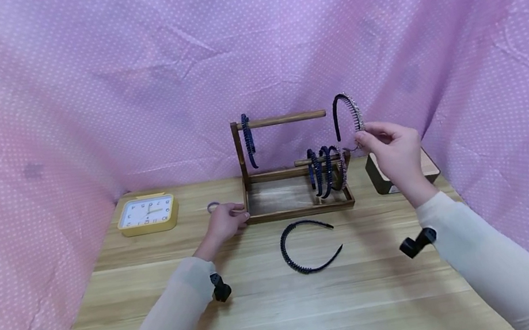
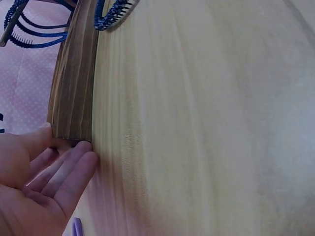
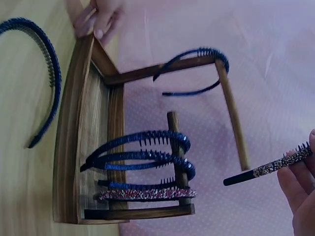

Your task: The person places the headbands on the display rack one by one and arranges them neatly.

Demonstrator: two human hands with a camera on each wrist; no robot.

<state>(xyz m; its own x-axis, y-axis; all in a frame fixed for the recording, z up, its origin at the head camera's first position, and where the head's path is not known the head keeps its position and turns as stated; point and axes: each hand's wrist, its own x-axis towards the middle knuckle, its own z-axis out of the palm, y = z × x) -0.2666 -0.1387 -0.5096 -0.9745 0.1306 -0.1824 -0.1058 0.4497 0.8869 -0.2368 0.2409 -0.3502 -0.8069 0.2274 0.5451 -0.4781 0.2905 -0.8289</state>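
My right hand (image 1: 396, 151) pinches one end of a black toothed headband (image 1: 354, 109) covered in glittery stones. It is held up just beyond the free tip of the upper bar of a wooden headband rack (image 1: 299, 212). With thumb and fingertips, my left hand (image 1: 223, 222) holds the rack's front left corner, seen close in the left wrist view. A dark blue headband (image 3: 211, 51) hangs near the upright on the upper bar. Several dark headbands (image 3: 147, 156) and a pink sparkly headband (image 3: 147, 194) hang on the lower bar. Another dark headband (image 1: 286, 249) lies on the table before the rack.
At the left stands a yellow clock (image 1: 148, 213). A small purple ring (image 1: 212, 205) lies behind my left hand. A dark box with a light wooden top (image 1: 382, 180) sits at the right, partly behind my right hand. Pink dotted cloth (image 1: 167, 88) surrounds the wooden table (image 1: 270, 327).
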